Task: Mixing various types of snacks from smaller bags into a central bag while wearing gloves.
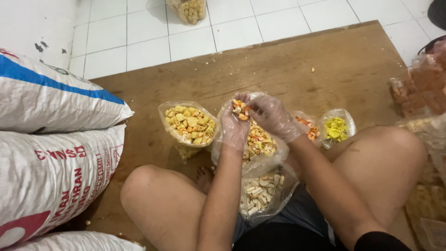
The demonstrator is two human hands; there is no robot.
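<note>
Sitting cross-legged on a wooden board (297,65), the person cups mixed snack pieces (240,109) in the gloved left hand (234,126) and right hand (272,116), both closed around them, above the open middle bag (260,142) at frame centre, apparently mid-sorting.

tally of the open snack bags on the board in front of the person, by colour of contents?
Yellow-and-orange puffed pieces: 1, bag
Mixed orange-and-cream pieces: 1, bag, both gloved hands, left hand and right hand, at its mouth
Cream-white pieces: 1, bag
Orange-red pieces: 1, bag
Bright yellow pieces: 1, bag
Total: 5
</note>
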